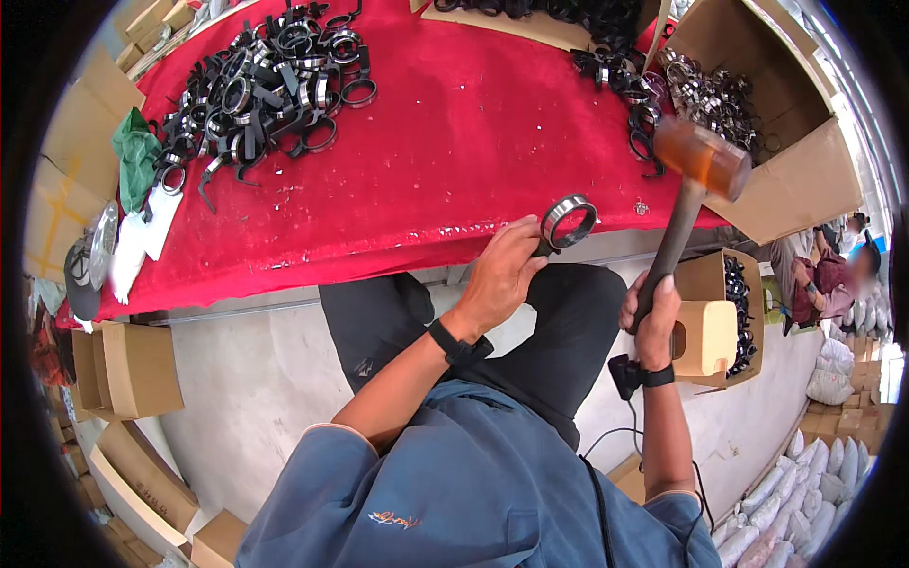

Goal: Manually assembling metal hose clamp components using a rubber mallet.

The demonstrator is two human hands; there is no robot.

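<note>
My left hand (505, 268) is closed on a round clamp, a silver metal ring with a black part (569, 221), at the near edge of the red-covered table (445, 142). Its fingers cover part of the black piece. Raised to the right, a mallet with an orange head (703, 159) is in my right hand (651, 317), which wraps round its dark handle. The mallet head is apart from the ring and slightly blurred. A big pile of similar black and silver ring parts (270, 90) lies at the far left of the table.
An open cardboard box (800, 175) holding metal rings (710, 90) lies at the far right, with black ring parts (644, 118) beside it. Below, a carton of dark parts (739, 312) stands near a beige container (708, 338). Another person (828, 279) sits beyond. Cartons (133, 369) stand at the left.
</note>
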